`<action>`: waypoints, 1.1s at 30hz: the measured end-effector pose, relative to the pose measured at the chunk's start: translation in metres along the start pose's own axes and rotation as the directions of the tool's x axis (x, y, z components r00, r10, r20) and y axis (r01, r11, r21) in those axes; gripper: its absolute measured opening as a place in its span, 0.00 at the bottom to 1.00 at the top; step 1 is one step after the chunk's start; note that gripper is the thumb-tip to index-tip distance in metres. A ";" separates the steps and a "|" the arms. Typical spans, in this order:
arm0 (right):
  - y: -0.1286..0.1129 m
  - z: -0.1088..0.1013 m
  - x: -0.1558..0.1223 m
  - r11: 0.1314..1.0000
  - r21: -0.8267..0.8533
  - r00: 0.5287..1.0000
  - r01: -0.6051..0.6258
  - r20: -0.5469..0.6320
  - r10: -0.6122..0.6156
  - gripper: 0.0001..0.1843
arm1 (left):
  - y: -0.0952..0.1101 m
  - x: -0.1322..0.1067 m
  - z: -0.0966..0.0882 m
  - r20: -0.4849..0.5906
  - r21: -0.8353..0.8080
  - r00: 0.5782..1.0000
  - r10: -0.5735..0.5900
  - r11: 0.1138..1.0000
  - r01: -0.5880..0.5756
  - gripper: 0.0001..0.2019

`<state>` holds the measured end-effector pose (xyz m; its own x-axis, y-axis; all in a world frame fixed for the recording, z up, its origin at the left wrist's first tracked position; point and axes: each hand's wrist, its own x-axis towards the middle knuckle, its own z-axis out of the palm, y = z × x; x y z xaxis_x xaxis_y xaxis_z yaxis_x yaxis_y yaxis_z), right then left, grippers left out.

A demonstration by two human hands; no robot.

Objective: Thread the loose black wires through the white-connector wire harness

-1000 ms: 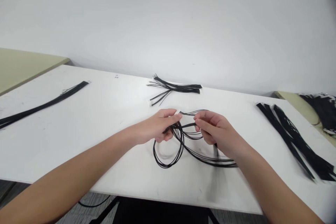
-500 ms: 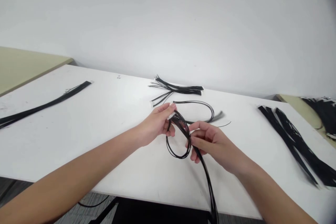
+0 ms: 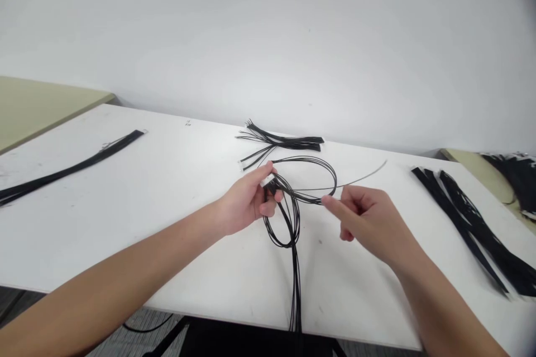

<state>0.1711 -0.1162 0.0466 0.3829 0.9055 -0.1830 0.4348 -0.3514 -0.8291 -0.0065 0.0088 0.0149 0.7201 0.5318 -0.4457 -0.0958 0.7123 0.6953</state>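
Observation:
Over the middle of the white table, my left hand [image 3: 249, 198] is closed around the white connector [image 3: 268, 179] of a black wire harness [image 3: 295, 273]. Its thin wires form a loop below the hand, and a strand bundle hangs down past the table's front edge. A second, wider loop [image 3: 330, 170] reaches to the right. At the lower side of that loop, my right hand [image 3: 362, 215] is closed, its fingers curled in and a fingertip at the wires. One loose wire end [image 3: 379, 168] sticks out up and to the right beyond it.
Behind my hands lies a pile of short black wire harnesses [image 3: 293, 142]. Long black bundles rest at the left [image 3: 84, 166] and at the right [image 3: 477, 234] of the table. More dark wires [image 3: 513, 181] lie on the beige table at far right. A white wall stands behind.
My right hand has left the hanging bundle and moved right and slightly up to the wider loop. The hanging strands have swung left. My left hand keeps the connector.

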 end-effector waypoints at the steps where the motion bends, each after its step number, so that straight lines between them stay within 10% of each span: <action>1: 0.000 -0.001 0.001 0.999 0.044 0.998 0.015 -0.059 -0.012 0.27 | 0.000 0.000 -0.001 -0.003 -0.005 1.000 0.003 1.000 -0.003 0.14; 4: 0.003 -0.001 0.003 0.966 0.029 0.913 0.256 -0.335 -0.232 0.19 | 0.000 0.001 -0.001 -0.013 -0.016 1.000 0.014 1.000 -0.015 0.14; 8: 0.011 0.003 0.009 0.594 -0.503 0.391 0.628 -0.456 -0.799 0.09 | 0.000 0.001 0.001 -0.032 -0.009 0.999 0.035 0.999 -0.036 0.14; 10: 0.015 0.006 0.012 0.413 -0.594 0.286 0.691 -0.299 -0.910 0.10 | 0.001 0.001 0.003 -0.034 -0.002 0.998 0.050 0.999 -0.051 0.14; 14: 0.024 0.018 0.016 0.381 -0.578 0.390 0.722 -0.115 -0.913 0.17 | 0.001 0.000 0.004 -0.026 -0.004 0.997 0.073 0.997 -0.073 0.15; 18: 0.030 0.032 0.016 0.514 -0.517 0.505 0.684 -0.173 -0.846 0.14 | 0.001 -0.002 0.004 -0.026 -0.021 0.996 0.085 0.996 -0.086 0.15; 22: 0.027 0.039 0.010 0.582 -0.444 0.508 0.681 -0.286 -0.812 0.11 | 0.000 -0.002 0.005 -0.018 -0.046 0.994 0.111 0.993 -0.112 0.14; 23: 0.025 0.040 0.008 0.625 -0.395 0.546 0.673 -0.304 -0.781 0.08 | 0.000 -0.002 0.005 -0.023 -0.052 0.992 0.121 0.991 -0.122 0.14; 27: 0.017 0.045 0.004 0.947 0.065 0.943 0.316 -0.128 -0.306 0.10 | -0.002 -0.002 0.005 -0.043 -0.090 0.986 0.162 0.982 -0.165 0.14; 30: 0.018 0.046 0.011 0.978 0.199 0.993 0.053 0.092 -0.073 0.12 | -0.004 -0.002 0.005 -0.027 -0.101 0.988 0.153 0.983 -0.155 0.14; 33: 0.022 0.043 0.019 0.988 0.143 0.993 0.051 0.093 -0.065 0.12 | -0.006 -0.003 0.006 0.001 -0.113 0.996 0.085 0.990 -0.084 0.15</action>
<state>0.1532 -0.0965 0.0021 0.2759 0.9447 -0.1770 0.3327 -0.2666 -0.9046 -0.0034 0.0005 0.0157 0.7104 0.5896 -0.3843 -0.2328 0.7121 0.6623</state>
